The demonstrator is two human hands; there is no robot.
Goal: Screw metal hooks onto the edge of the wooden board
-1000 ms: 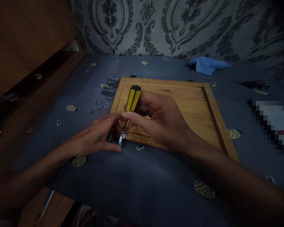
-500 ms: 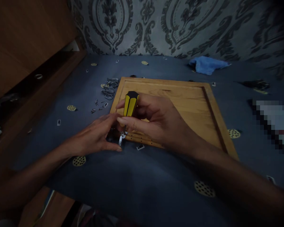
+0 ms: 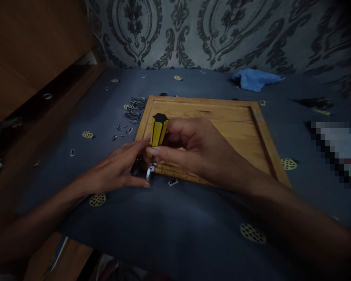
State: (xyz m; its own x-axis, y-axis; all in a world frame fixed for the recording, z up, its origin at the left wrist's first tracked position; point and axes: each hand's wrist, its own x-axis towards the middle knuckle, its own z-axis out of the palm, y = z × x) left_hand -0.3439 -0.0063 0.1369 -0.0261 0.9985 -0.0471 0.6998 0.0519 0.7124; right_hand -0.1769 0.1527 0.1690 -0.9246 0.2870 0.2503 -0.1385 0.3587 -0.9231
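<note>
A wooden panel point(image 3: 222, 128) with a raised frame lies flat on a blue patterned cloth. My right hand point(image 3: 193, 150) is wrapped round a yellow and black screwdriver point(image 3: 158, 128), which stands nearly upright with its tip down at the panel's near left corner. There a small metal fitting point(image 3: 150, 171) sticks out from the panel's edge. My left hand point(image 3: 119, 168) is curled against that corner, its fingertips pinching the fitting beside the screwdriver's shaft. A row of small holes runs along the panel's near edge.
Loose screws point(image 3: 121, 130) and several metal ring fittings point(image 3: 134, 109) lie left of the panel. A blue rag point(image 3: 254, 79) is at the back by the patterned wall. A wooden cabinet point(image 3: 32, 58) stands at the left. A blurred patch covers something at the right.
The screwdriver's handle has dropped lower and tipped slightly left, and my right hand's fingers have shifted round it. My left hand has stayed at the corner.
</note>
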